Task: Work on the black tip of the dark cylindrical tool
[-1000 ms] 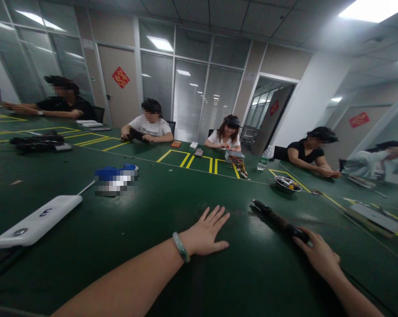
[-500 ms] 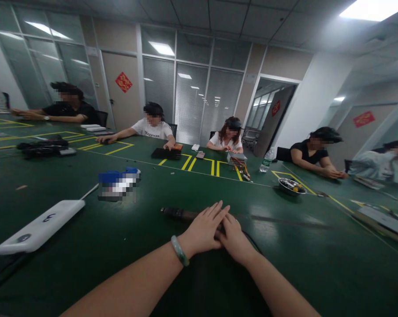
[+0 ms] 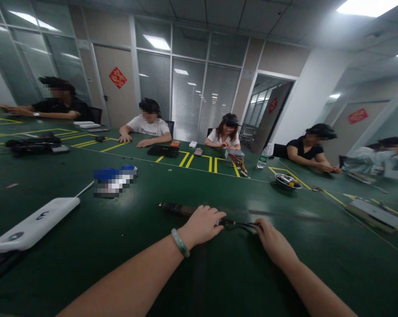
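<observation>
My left hand (image 3: 202, 225), with a green bangle at the wrist, is wrapped over a dark rod-shaped tool (image 3: 176, 208) lying on the table. The tool's narrow tip points left, and its middle is hidden under my fingers; its exact kind is unclear. From beneath that hand a thin black cable (image 3: 240, 223) runs to the right. My right hand (image 3: 274, 243) pinches the cable between thumb and fingers, a short way from the left hand.
A white power strip (image 3: 36, 224) lies at the left, near a blurred blue-and-white item (image 3: 114, 181). Farther off are a metal bowl (image 3: 288, 181), a water bottle (image 3: 264, 157), a power supply with wires (image 3: 234, 154) and a grey panel (image 3: 372, 215). Several people sit opposite.
My right hand has moved right, away from the left hand, and now pinches the cable. The left hand stays on the tool. Across the table, one person's arms have drawn together.
</observation>
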Motion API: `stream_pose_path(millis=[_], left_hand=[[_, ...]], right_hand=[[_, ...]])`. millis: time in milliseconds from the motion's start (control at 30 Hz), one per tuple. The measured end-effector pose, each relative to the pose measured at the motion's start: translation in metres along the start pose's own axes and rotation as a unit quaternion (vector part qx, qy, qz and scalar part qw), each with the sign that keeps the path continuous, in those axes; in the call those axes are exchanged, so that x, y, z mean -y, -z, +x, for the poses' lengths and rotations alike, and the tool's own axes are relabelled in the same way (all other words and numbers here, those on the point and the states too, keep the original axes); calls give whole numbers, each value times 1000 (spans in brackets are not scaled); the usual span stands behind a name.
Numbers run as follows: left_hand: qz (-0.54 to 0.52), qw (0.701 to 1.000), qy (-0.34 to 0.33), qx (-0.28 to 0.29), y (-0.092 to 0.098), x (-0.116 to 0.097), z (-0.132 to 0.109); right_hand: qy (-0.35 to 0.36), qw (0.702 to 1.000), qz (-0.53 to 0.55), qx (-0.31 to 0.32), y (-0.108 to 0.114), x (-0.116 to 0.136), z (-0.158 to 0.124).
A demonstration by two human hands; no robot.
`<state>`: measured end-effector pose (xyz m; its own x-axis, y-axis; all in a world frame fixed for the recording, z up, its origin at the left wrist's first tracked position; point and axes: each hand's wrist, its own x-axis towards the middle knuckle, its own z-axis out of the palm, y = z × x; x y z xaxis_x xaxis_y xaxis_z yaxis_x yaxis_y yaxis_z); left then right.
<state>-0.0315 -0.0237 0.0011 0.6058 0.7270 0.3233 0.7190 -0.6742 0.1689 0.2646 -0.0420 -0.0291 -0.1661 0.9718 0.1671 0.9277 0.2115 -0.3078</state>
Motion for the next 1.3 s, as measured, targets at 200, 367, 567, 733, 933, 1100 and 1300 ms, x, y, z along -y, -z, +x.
stream_pose_path(millis=[200,367,567,733,933,1100,1300], left_hand=[[-5,1000,13,6,5,-1,-4],[12,999,44,-15,3,-5,-3],[11,999,25,-21,-3,-13,4],[27,999,31,-11,-8,-14,9],[45,999,12,-19,-7,-14,10],[21,999,14,-19,-5,-11,10],[-3,999,20,-28,-6,-9,10]], right_hand=[[-17,1000,16,-10,4,7,40],[27,999,4,-26,4,20,33],[75,997,1,-12,12,38,23],[57,997,1,44,10,58,19],[33,996,19,77,12,69,12],[3,995,28,91,9,68,9],[-4,998,-29,53,0,70,17]])
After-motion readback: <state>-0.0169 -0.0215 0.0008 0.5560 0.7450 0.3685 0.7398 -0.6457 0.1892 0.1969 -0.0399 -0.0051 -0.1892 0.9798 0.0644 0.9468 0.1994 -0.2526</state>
